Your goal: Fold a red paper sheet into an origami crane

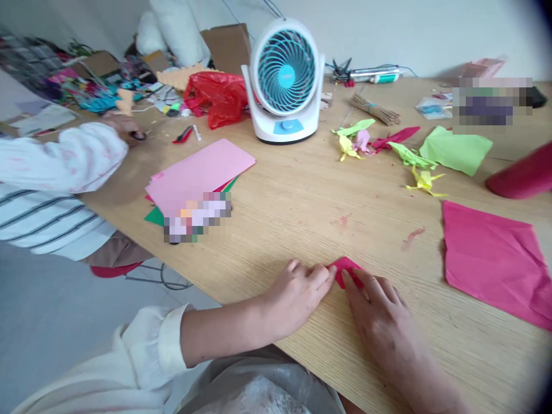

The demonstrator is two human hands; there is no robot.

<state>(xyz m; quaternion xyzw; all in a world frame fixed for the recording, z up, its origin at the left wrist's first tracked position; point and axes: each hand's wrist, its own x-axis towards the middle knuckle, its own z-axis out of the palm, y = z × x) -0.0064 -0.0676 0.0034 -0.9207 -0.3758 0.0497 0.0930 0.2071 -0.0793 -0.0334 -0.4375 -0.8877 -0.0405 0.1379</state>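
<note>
Red paper (346, 263), between left hand (297, 293) and right hand (382, 313), touching both

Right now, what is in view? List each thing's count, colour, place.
Folded paper: one, deep pink, front centre
Large sheet: one, deep pink, right edge
Folded figures: several, yellow, pink, red, green, back right
Green sheet: one, light green, beside figures
Paper stack: one, pink on top, left of centre
Fan: one, white and blue, back centre
Bag: one, red, left of fan
Stick bundle: one, brown, right of fan
Cylinder: one, red, right edge
Tool: one, red and dark, near bag
Clutter: uncounted, mixed colours, back left
Table: one, light brown, centre
Stool: one, red, lower left
Co-worker: one, white clothing, left
Left hand: one, bare, on folded paper
Right hand: one, bare, on folded paper
</note>
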